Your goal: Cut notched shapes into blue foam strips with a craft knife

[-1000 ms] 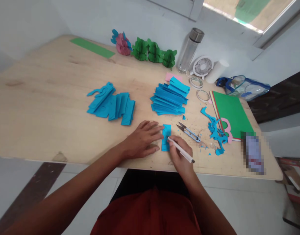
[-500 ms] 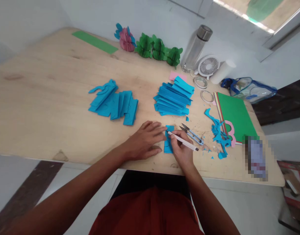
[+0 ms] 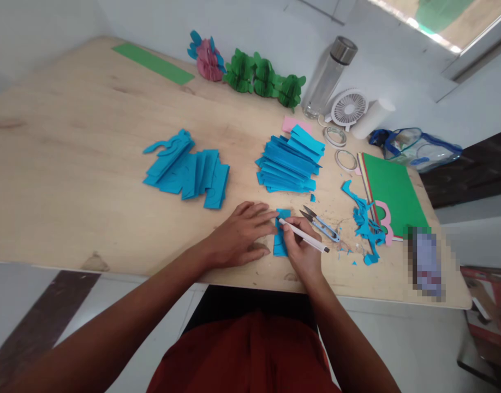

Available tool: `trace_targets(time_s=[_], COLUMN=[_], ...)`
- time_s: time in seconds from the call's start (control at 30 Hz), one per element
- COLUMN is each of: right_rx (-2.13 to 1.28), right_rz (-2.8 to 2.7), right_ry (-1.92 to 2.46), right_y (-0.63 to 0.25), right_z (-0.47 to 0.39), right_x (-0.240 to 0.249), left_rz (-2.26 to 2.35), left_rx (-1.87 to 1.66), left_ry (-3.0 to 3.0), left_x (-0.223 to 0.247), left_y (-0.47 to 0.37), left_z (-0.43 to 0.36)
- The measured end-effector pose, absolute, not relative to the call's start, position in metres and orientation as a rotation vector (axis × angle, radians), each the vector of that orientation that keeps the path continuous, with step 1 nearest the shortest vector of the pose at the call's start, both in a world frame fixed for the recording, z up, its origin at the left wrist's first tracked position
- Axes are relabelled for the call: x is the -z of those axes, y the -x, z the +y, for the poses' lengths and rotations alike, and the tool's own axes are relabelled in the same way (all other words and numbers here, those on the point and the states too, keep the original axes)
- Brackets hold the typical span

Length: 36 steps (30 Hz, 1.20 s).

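A small blue paper piece (image 3: 280,245) lies on the table near its front edge. My right hand (image 3: 304,248) is closed around a white pen (image 3: 305,234), its tip down at the upper part of that paper. Flat on the table, my left hand (image 3: 244,234) has its fingers stretched out, the fingertips at the paper's left edge. Just right of the paper lie small blue-handled thread snips (image 3: 326,228), blades pointing up and left. Behind my hands is a pile of folded blue paper strips (image 3: 289,164). Another group of blue folded pieces (image 3: 193,172), with curved lines drawn on some, sits to the left.
Blue paper scraps (image 3: 363,218) and a pink cutout (image 3: 384,221) lie right, beside green paper sheets (image 3: 395,191). Behind stand a bottle (image 3: 330,79), fan (image 3: 349,106), tape rolls (image 3: 335,136), green paper ornaments (image 3: 264,76) and a pink one (image 3: 209,60). A blurred object (image 3: 427,262) lies front right.
The camera view has shifted slightly. My right hand and the pen have barely moved over the blue paper, and my left hand stays in place.
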State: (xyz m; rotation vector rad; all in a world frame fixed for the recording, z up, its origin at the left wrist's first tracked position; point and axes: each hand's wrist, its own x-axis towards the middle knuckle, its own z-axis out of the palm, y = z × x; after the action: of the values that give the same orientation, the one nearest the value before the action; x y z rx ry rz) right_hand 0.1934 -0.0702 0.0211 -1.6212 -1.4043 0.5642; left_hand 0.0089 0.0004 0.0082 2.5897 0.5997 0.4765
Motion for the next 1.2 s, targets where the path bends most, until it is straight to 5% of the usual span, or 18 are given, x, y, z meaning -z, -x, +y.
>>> trace_targets(time_s=[1.2], right_rx=[-0.544], right_rz=[-1.418], right_ry=[1.675], right_y=[-0.1923], right_z=[-0.0717], right_x=[-0.0239], left_rz=[0.602], left_rx=[-0.473], left_ry=[-2.579], left_x=[-0.0073], left_y=[-0.0087], left_z=[0.0011])
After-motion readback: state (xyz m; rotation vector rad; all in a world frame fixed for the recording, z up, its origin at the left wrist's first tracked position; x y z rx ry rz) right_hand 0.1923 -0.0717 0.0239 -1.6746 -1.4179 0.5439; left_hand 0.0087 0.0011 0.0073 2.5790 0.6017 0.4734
